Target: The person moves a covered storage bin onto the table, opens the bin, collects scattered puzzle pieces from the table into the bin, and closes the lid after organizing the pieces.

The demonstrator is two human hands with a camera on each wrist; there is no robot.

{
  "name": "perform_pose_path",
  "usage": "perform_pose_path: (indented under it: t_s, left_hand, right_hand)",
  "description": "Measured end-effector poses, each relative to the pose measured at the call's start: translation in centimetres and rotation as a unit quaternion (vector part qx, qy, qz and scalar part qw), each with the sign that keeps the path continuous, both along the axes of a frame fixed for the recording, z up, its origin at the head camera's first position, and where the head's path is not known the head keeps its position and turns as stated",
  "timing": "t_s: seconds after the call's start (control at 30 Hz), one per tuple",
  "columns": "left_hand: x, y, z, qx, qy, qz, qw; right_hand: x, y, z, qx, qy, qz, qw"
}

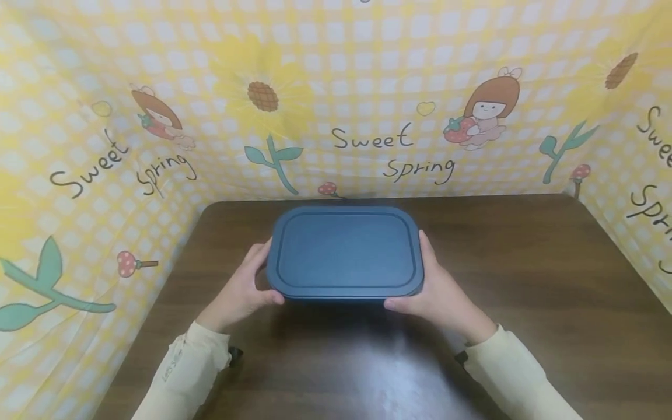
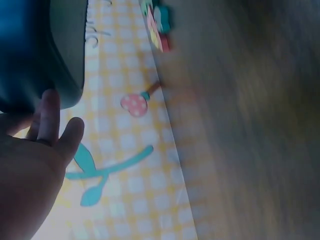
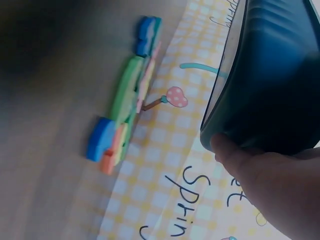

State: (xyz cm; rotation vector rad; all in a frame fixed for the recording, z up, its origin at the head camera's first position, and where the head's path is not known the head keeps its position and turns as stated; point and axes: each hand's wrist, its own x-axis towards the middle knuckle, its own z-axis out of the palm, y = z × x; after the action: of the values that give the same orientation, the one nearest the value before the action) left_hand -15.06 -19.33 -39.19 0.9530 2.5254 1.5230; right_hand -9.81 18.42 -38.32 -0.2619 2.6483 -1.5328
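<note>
A blue rectangular box [image 1: 346, 251] with rounded corners is held between both hands over the far part of the table. Its flat upper face, with a grooved border, shows in the head view. My left hand [image 1: 244, 291] grips the left end, thumb at the near corner and fingers along the side. At the opposite end, my right hand [image 1: 443, 294] holds on the same way, its thumb along the near right corner. Under the box, several coloured pieces [image 3: 125, 95] in blue, green and orange lie on the table in the right wrist view; the box hides them from the head view.
The dark brown wooden table [image 1: 535, 291] has rounded far corners. A yellow-and-white checked cloth [image 1: 367, 76] printed with flowers, girls and "Sweet Spring" hangs behind it and along both sides. Light reflects off the near middle of the tabletop.
</note>
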Motion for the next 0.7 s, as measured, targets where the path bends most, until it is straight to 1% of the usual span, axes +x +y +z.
perform_pose_path:
  t_s: [0.1,0.2,0.23,0.3,0.4,0.5,0.63,0.7]
  left_hand:
    - [1.0,0.6,-0.3,-0.013,-0.006,-0.001,0.9999]
    - [1.9,1.1,-0.6,-0.033,-0.008,0.000,0.9994]
    - [2.2,1.3,-0.8,-0.039,-0.010,-0.003,0.9992]
    - [2.9,1.8,-1.2,-0.047,-0.021,-0.012,0.9986]
    - [3.8,2.5,-1.8,-0.056,-0.035,-0.033,0.9973]
    - [4.7,2.9,-2.2,-0.067,-0.038,-0.040,0.9962]
    - [5.6,3.4,-2.7,-0.082,-0.040,-0.047,0.9948]
    - [6.1,3.6,-2.9,-0.086,-0.047,-0.052,0.9938]
  right_hand:
    - [1.2,0.4,-0.8,-0.006,0.009,-0.005,1.000]
    - [2.4,0.9,-1.6,-0.030,0.022,-0.001,0.999]
    - [2.8,1.1,-1.8,-0.035,0.028,0.000,0.999]
    - [3.7,1.5,-2.1,-0.030,0.034,-0.002,0.999]
    - [5.0,2.1,-2.3,-0.003,0.040,-0.010,0.999]
    - [6.1,2.5,-2.4,0.021,0.036,-0.017,0.999]
    - [7.4,2.9,-2.7,0.056,0.017,-0.030,0.998]
    - [8.1,3.1,-3.0,0.075,-0.005,-0.033,0.997]
